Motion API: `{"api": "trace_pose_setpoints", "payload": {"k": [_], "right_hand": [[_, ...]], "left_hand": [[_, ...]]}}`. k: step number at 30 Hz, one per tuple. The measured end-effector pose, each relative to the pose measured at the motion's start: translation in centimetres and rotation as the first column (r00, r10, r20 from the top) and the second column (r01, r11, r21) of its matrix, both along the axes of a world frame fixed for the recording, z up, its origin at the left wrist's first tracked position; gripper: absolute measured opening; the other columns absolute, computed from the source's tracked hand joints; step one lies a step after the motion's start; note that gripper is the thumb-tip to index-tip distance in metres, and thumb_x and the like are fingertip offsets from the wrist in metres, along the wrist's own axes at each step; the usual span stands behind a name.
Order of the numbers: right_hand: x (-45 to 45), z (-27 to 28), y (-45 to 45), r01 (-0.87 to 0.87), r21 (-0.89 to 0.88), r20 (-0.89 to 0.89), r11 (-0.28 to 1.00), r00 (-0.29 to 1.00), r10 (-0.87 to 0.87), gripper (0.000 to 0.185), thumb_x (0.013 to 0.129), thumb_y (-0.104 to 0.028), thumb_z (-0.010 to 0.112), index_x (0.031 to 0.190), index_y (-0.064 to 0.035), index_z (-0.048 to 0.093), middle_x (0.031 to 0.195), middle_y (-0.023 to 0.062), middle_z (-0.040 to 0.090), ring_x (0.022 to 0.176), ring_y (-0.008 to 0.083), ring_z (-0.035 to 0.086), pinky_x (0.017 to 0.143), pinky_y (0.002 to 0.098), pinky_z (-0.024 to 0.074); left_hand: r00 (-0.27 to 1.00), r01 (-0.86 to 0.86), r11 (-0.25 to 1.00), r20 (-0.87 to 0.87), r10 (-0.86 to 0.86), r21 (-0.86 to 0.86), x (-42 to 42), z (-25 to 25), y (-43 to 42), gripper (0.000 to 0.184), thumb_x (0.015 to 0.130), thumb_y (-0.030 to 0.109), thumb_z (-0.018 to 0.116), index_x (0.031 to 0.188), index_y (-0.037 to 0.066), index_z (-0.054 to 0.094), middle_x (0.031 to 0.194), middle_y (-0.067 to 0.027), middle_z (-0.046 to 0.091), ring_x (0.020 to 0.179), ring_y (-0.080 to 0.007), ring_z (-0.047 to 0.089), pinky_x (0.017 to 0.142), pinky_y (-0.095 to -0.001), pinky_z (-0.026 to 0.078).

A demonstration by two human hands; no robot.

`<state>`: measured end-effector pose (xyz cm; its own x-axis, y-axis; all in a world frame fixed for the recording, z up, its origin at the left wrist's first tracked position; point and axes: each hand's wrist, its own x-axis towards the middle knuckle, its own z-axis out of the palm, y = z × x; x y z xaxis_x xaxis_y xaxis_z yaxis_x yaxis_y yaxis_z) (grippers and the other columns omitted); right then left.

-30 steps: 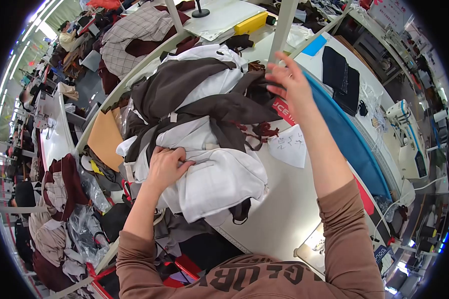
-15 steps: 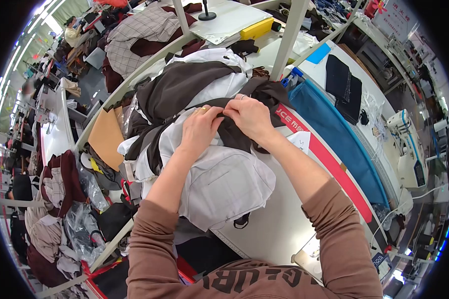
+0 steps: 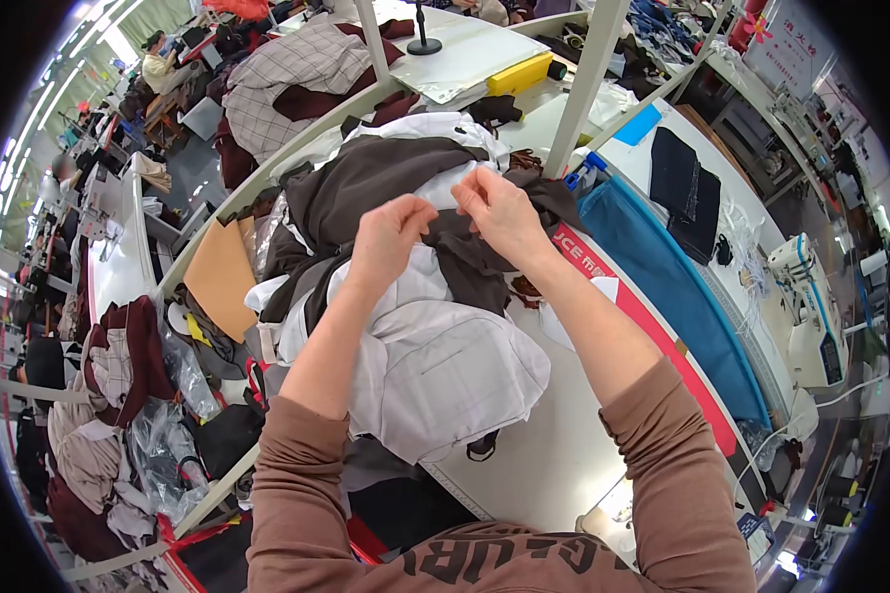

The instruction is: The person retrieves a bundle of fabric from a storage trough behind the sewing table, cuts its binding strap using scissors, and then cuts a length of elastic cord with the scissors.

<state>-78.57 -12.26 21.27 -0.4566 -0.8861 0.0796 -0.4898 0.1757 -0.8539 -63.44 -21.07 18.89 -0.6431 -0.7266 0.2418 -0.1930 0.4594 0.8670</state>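
A heap of dark brown cloth and white cloth lies on the white table. My left hand is over the middle of the heap, thumb and fingers pinched together. Close to its right, my right hand is also pinched, above the brown cloth. A small gap separates the two hands. Whatever is between the fingertips is too small to make out. The white piece nearest me shows a short dark line on its surface.
A white upright post stands behind the heap. To the right are a blue cloth trough, folded black cloth and a sewing machine. Tan card and plastic bags lie left. A person sits far back left.
My right hand came back from the far right to beside my left hand, which moved up from the white cloth. Since then both hands have risen slightly and drawn apart. The white piece lies spread flatter.
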Motion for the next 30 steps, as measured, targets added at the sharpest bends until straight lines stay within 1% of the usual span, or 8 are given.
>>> {"api": "trace_pose_setpoints", "payload": {"k": [7,10,14,18,21,23,27,30], "right_hand": [[0.7,-3.5,2.7,-0.087,0.212,-0.206,0.973,0.97,0.131,0.031,0.081,-0.036,0.061,0.097,-0.0094,0.062,0.082,0.0064,0.065,0.072,0.0197,0.063,0.061,0.032,0.0487],[1.4,-3.5,2.7,-0.052,0.202,0.409,0.978,0.912,-0.036,0.028,0.083,-0.03,0.059,0.096,-0.0049,0.061,0.078,0.0085,0.065,0.065,0.0167,0.063,0.051,0.0303,0.0492],[1.1,-6.6,2.4,-0.112,0.308,0.012,0.945,0.993,0.114,0.025,0.081,-0.034,0.062,0.091,-0.0107,0.065,0.08,0.0127,0.066,0.081,0.0303,0.064,0.072,0.0403,0.0497],[0.3,-5.2,3.0,0.002,0.231,-0.213,0.973,0.976,0.048,0.02,0.081,-0.029,0.062,0.084,-0.0092,0.066,0.076,0.0098,0.066,0.071,0.0274,0.063,0.064,0.0363,0.0473],[0.0,-4.2,3.0,-0.199,-0.023,0.217,0.98,0.956,0.199,0.021,0.086,-0.027,0.059,0.082,-0.0069,0.063,0.062,-0.0009,0.058,0.056,0.012,0.054,0.05,0.0267,0.0402],[0.7,-1.7,3.9,-0.146,0.138,0.791,0.98,0.612,-0.021,0.02,0.09,-0.027,0.056,0.081,-0.0088,0.058,0.059,-0.0088,0.043,0.054,0.0002,0.037,0.043,0.0186,0.026],[0.3,-2.3,5.2,-0.225,0.111,0.878,0.968,0.478,0.01,0.018,0.09,-0.028,0.056,0.081,-0.0121,0.057,0.063,-0.0086,0.043,0.055,-0.002,0.033,0.042,0.0172,0.0196],[0.7,-1.9,5.6,-0.21,0.122,0.729,0.97,0.682,0.056,0.02,0.09,-0.029,0.057,0.083,-0.0108,0.057,0.067,-0.007,0.046,0.054,-0.0003,0.034,0.042,0.018,0.0222]], "left_hand": [[0.954,0.184,0.899,0.293,-0.066,-0.398,0.9,-1.3,2.2,0.013,0.075,0.007,0.063,0.088,0.006,0.063,0.079,-0.0082,0.057,0.083,-0.0286,0.058,0.073,-0.0387,0.046],[0.979,0.106,0.945,0.2,-0.044,-0.309,1.1,-1.7,2.5,0.011,0.077,0.007,0.06,0.087,0.005,0.062,0.08,-0.0095,0.057,0.085,-0.028,0.057,0.073,-0.0372,0.045],[0.992,0.118,0.862,0.105,-0.076,-0.493,3.2,-2.5,4.3,0.011,0.077,0.002,0.055,0.087,-0.001,0.059,0.077,-0.0106,0.055,0.076,-0.0281,0.057,0.065,-0.0327,0.044],[0.991,0.083,0.986,-0.094,-0.098,-0.145,4.1,-4.0,4.5,0.009,0.077,-0.002,0.051,0.085,-0.005,0.054,0.078,-0.0111,0.054,0.073,-0.0249,0.054,0.067,-0.0284,0.042],[0.99,0.093,0.987,-0.092,-0.105,-0.128,4.0,-4.6,4.8,0.008,0.077,-0.003,0.052,0.084,-0.005,0.054,0.077,-0.0108,0.054,0.073,-0.0239,0.054,0.068,-0.0283,0.043],[0.981,0.093,0.948,-0.134,-0.14,-0.306,4.0,-5.3,4.7,0.006,0.077,0.001,0.055,0.082,-0.002,0.054,0.07,-0.0104,0.049,0.069,-0.0269,0.05,0.068,-0.0308,0.041],[0.986,0.102,0.964,-0.105,-0.131,-0.244,4.7,-6.0,4.6,0.006,0.076,-0.002,0.054,0.082,-0.004,0.053,0.071,-0.0114,0.052,0.072,-0.0252,0.052,0.068,-0.0286,0.042],[0.994,0.086,0.996,-0.069,-0.087,-0.024,4.2,-4.7,5.3,0.003,0.075,-0.002,0.054,0.076,-0.002,0.051,0.068,-0.0108,0.049,0.069,-0.0275,0.05,0.067,-0.0327,0.042]]}}
